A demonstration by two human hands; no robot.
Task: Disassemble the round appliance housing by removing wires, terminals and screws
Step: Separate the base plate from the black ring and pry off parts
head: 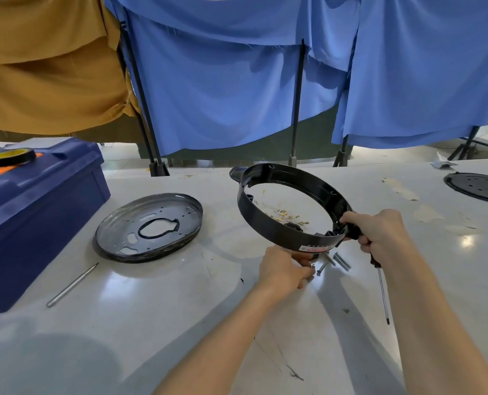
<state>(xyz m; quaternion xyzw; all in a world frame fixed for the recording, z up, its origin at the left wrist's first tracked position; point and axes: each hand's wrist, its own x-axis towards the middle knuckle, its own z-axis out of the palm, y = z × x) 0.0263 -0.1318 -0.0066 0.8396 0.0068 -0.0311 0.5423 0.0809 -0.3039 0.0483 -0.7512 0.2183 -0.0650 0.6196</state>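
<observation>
The black round housing ring (268,220) is tilted up off the white table, its far edge raised. My right hand (379,232) grips its near right rim, and a screwdriver (382,292) hangs down from the same hand. My left hand (282,269) is under the ring's near edge, its fingers curled and pinching a small screw (312,265). Several loose screws (338,260) lie on the table just right of that hand. Small brass terminals and thin wires (285,216) lie on the table inside the ring.
A round metal base plate (148,226) with a black gasket lies to the left. A blue toolbox (37,206) with a tape roll (12,156) stands at far left. A metal rod (71,285) lies before it. A black disc (479,186) sits far right.
</observation>
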